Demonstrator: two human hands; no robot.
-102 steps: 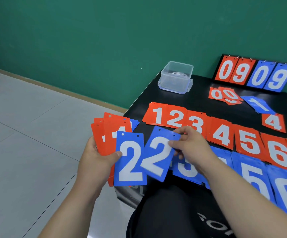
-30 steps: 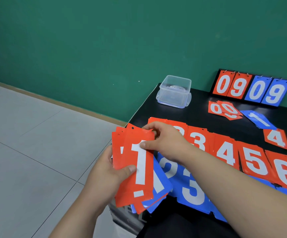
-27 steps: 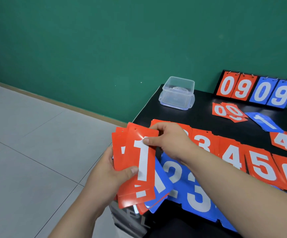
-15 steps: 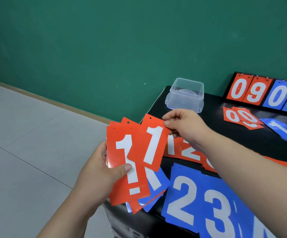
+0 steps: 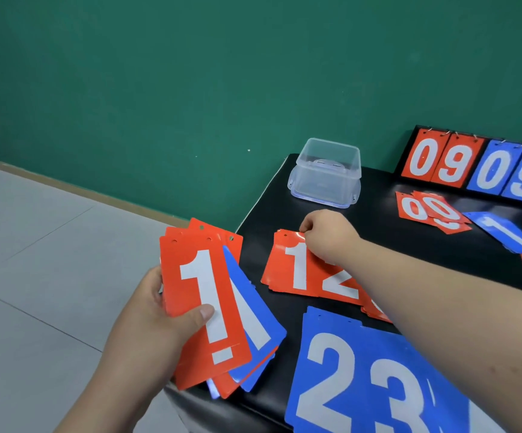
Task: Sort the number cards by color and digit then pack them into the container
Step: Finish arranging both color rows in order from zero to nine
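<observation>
Green wall behind, grey floor to the left, and a black table (image 5: 378, 220) carrying rows of number cards. Left hand (image 5: 147, 332) grips a loose fan (image 5: 203, 307) of red and blue cards off the table's near corner, with the thumb across the top card and the fingers behind it. Right hand (image 5: 328, 235) reaches over the table and pinches the top edge of a red 1 (image 5: 288, 267), which lies at the left end of the red row, overlapping a red 2 (image 5: 341, 282). The blue row (image 5: 347, 370) (2, then 3) lies nearer. A clear container (image 5: 325, 173) stands at the far edge, well apart from both hands.

The cards look like thin, light, glossy plastic. They seem stiff enough to stay flat but likely to slide over one another. They are best pinched by an edge or corner, thumb over finger.

Half a second earlier the right hand held that red 1 in the air just above the fan. Now it lies flat on the row.
</observation>
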